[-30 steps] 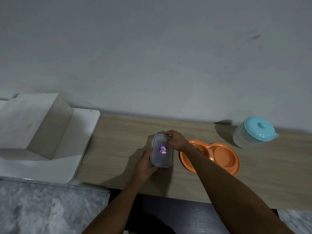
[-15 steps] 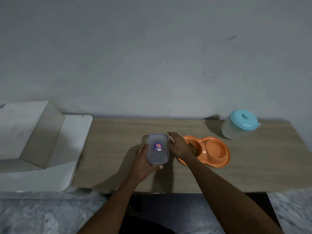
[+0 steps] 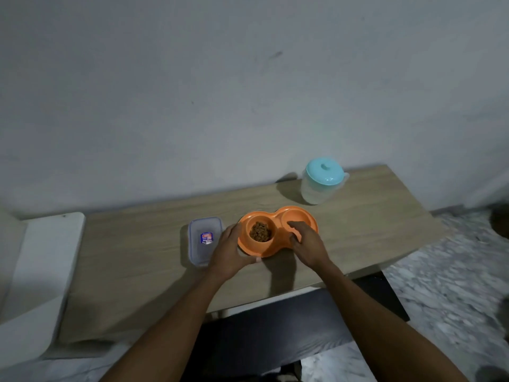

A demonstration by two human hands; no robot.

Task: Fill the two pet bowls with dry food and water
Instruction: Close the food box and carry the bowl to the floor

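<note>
Wooden table point(image 3: 137, 271) with lidded container point(image 3: 205, 240), orange double bowl point(image 3: 300, 216), teal-lidded jug point(image 3: 321, 183)

The right hand point(image 3: 304, 244) hides part of the orange double bowl's point(image 3: 278, 245) right well.

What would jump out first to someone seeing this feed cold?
The orange double pet bowl at the middle of the wooden table, with brown dry food in its left well and its right well with no food in it. Both hands frame it: the left hand cups its left rim and the right hand lies over the right well. Next come the lidded clear food container to its left and the teal-lidded pitcher behind it on the right.
</note>
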